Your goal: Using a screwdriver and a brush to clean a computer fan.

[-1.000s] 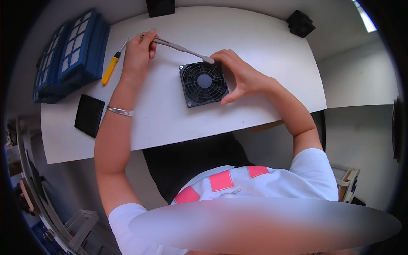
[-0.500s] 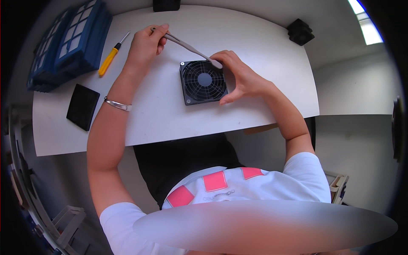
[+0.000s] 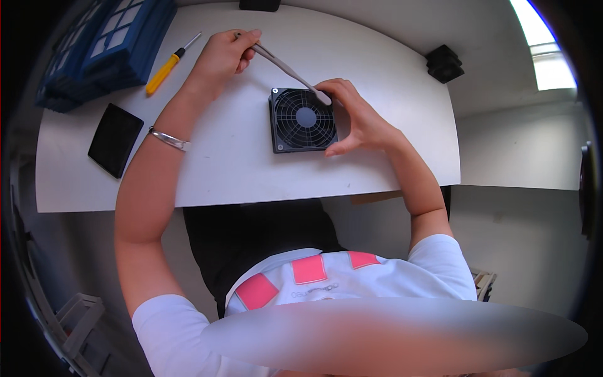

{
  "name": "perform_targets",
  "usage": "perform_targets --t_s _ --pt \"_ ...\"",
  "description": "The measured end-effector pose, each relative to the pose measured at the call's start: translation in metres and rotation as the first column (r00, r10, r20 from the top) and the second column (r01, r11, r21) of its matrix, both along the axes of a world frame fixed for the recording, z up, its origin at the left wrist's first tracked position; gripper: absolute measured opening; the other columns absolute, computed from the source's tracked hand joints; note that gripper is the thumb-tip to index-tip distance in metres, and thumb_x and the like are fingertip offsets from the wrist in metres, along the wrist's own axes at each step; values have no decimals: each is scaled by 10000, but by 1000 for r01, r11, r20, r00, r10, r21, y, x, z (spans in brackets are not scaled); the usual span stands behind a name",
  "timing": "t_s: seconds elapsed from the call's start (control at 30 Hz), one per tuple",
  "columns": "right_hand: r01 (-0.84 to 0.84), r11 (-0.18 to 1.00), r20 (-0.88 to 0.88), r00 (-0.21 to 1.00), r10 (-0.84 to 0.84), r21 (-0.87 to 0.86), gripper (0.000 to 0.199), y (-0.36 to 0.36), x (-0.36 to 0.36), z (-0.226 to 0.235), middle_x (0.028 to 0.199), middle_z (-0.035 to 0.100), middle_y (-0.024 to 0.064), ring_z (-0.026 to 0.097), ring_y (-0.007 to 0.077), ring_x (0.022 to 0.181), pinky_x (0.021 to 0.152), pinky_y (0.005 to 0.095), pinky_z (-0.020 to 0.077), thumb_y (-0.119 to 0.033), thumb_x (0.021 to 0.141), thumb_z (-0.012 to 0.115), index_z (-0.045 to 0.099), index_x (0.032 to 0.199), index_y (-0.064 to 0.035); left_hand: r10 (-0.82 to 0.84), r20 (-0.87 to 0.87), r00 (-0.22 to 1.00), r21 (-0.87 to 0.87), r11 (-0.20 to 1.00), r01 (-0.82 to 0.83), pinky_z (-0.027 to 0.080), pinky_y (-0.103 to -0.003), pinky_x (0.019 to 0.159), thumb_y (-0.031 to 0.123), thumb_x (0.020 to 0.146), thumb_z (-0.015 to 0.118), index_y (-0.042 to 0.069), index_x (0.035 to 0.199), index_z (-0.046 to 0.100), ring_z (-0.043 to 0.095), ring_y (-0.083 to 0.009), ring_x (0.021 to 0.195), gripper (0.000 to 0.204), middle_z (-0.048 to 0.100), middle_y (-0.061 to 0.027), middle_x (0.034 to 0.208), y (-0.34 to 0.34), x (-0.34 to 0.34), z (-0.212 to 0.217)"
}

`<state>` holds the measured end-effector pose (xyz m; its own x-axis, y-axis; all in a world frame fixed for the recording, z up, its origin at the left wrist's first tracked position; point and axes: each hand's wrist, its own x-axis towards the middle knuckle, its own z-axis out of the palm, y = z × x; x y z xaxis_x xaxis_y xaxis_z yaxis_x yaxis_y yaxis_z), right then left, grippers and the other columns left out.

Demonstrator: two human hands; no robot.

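A square black cooling fan [image 3: 306, 117] with a round wire-like guard lies on the white table in front of me. My right hand [image 3: 355, 116] grips it from the right, fingers at its upper right corner and thumb at its lower right. Up and left of the fan, my left hand [image 3: 229, 56] pinches the end of a slim grey brush [image 3: 284, 66]. The brush slants down to the right, and its wider head rests at the fan's upper right corner, beside my right fingers. Any bristles are hidden beneath the head.
Left of my left arm lie a yellow-handled screwdriver [image 3: 164, 74] and a flat black rectangular object [image 3: 116, 140]. Stacked blue drawer bins [image 3: 119, 47] stand at the far left of the white table [image 3: 251, 176]. Black objects sit at the back edge [image 3: 260, 5] and far right [image 3: 445, 63].
The whole view has shifted slightly. My left hand has moved a little to the right relative to the fan, and the brush head slightly nearer me. My right hand keeps its hold.
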<state>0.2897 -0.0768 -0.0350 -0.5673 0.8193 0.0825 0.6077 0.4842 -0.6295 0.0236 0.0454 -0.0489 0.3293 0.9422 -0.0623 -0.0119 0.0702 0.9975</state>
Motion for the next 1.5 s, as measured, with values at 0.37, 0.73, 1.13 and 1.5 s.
perform_targets --t_s 0.37,0.73,1.13,1.5 --pt "14 1000 7 1000 -14 0 1037 -2 -1 3 1323 467 154 404 350 1275 1091 444 360 -501 574 916 434 1374 -52 -19 8 1000 -2 1000 19 312 -158 460 338 978 636 79 875 621 393 -13 523 278 501 61 662 5 -2 -4" --pt "16 1000 11 1000 -16 -4 1042 -3 -1 4 1332 465 153 407 350 1280 1098 442 361 -483 565 921 433 1380 -55 -24 2 1000 8 1000 24 318 -161 483 347 974 641 70 879 615 403 -13 537 294 500 58 669 8 -7 -1" --pt "19 1000 18 1000 -19 -24 1060 -2 -1 4 1343 465 155 409 354 1286 1102 449 363 -495 554 922 431 1382 -52 -36 -18 999 -9 999 36 327 -155 473 346 972 645 76 882 608 405 -11 529 287 499 60 665 2 -2 -1" --pt "24 999 16 1000 -23 -41 1081 -1 -2 4 1343 471 161 412 359 1292 1105 457 366 -507 536 924 433 1383 -47 -68 -33 997 -23 997 67 356 -184 488 283 977 633 32 877 639 431 -33 544 270 534 27 684 -4 1 5"
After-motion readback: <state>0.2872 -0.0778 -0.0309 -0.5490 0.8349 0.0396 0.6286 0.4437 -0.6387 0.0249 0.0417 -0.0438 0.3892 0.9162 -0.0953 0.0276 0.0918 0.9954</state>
